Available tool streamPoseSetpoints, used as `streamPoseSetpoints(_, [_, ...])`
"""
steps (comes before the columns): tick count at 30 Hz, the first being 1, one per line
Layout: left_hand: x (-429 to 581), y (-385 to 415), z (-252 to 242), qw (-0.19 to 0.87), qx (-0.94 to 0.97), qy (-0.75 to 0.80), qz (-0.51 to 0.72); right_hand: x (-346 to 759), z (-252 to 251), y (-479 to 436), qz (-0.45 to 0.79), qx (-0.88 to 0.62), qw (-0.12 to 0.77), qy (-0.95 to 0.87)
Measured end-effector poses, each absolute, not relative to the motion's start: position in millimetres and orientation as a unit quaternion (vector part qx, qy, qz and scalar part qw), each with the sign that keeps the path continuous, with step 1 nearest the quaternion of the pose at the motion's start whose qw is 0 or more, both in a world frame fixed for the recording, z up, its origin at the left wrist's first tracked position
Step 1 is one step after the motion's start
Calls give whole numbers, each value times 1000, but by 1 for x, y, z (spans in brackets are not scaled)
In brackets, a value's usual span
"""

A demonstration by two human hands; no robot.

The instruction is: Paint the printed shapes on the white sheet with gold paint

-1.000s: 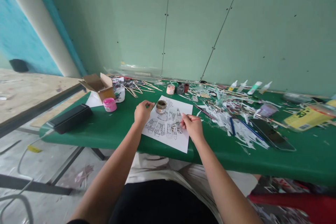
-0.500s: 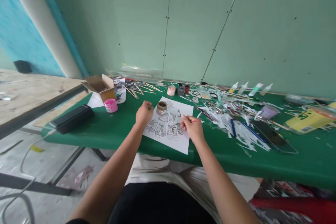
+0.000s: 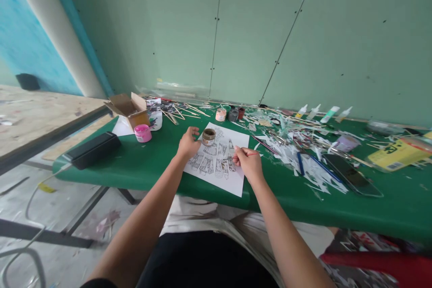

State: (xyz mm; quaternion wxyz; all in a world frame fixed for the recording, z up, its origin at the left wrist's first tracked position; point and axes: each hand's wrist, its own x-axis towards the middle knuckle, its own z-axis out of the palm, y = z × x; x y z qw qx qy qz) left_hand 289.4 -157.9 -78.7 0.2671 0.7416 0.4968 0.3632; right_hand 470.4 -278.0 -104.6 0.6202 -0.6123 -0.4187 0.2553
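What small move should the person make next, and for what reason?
Probably touch the thin red tool to the printed shapes near its tip: the right grip holds it pencil-like over the paper, and the open jar stands clear of that spot.

The person I'm watching wears a plain black top [image 3: 205, 261], its front rounded, on the near side of the green table [image 3: 148, 164]. A short dark sleeve [image 3: 98, 283] just shows its end on the left arm, well back from the table; both forearms are bare, as are the left hand [image 3: 189, 141] and right hand [image 3: 249, 162] above the tabletop. Loose, creased off-white cloth [image 3: 189, 209] covers the lap, close by the table's near edge, greyer in its shaded folds.
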Motion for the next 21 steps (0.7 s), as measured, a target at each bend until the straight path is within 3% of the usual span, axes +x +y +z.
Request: streamPoseSetpoints(21, [292, -161, -78, 213, 805, 478, 279, 469, -102, -278, 252, -616, 614, -424])
